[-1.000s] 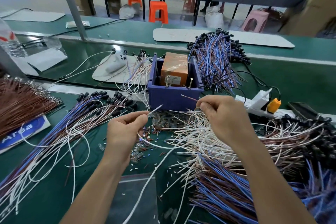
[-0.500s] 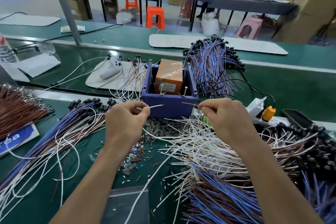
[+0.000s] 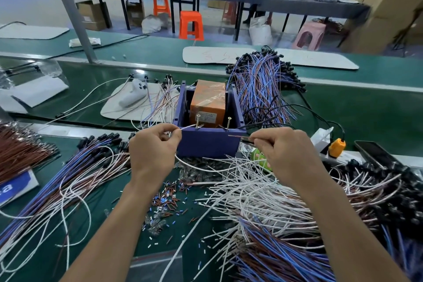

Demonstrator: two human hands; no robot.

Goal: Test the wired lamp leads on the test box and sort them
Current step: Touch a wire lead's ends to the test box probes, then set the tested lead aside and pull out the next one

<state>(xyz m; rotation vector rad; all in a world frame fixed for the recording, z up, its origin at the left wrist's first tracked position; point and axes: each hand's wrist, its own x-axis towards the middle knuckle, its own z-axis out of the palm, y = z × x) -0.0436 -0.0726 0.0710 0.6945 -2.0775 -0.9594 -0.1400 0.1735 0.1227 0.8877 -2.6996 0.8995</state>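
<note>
Lamp lead [image 3: 183, 162]. White end [image 3: 188, 127]: pinched in left hand [image 3: 153, 151] fingers, held at left screw post [image 3: 198, 121] of purple test box [image 3: 206, 144]. Brown end [image 3: 239, 136]: pinched in right hand [image 3: 286, 153] fingers, just beside right screw post [image 3: 229, 122]. Judged light, limp; best gripped near tips.

Green bench [image 3: 343, 107] is carrying a purple test box [image 3: 206, 144], standing upright at centre. Behind it to the right, a bundle of blue and brown leads [image 3: 261, 89] is fanning out. A second blue and brown bundle [image 3: 68, 178] is lying at left, with a brown bundle [image 3: 20, 151] beside it at the far left. A heap of white leads [image 3: 263, 190] is spreading right of centre. Small coloured bits [image 3: 167, 201] are lying scattered before the box. A white pad [image 3: 119, 110] is sitting behind and left of the box, and a dark phone [image 3: 375, 153] at right.
</note>
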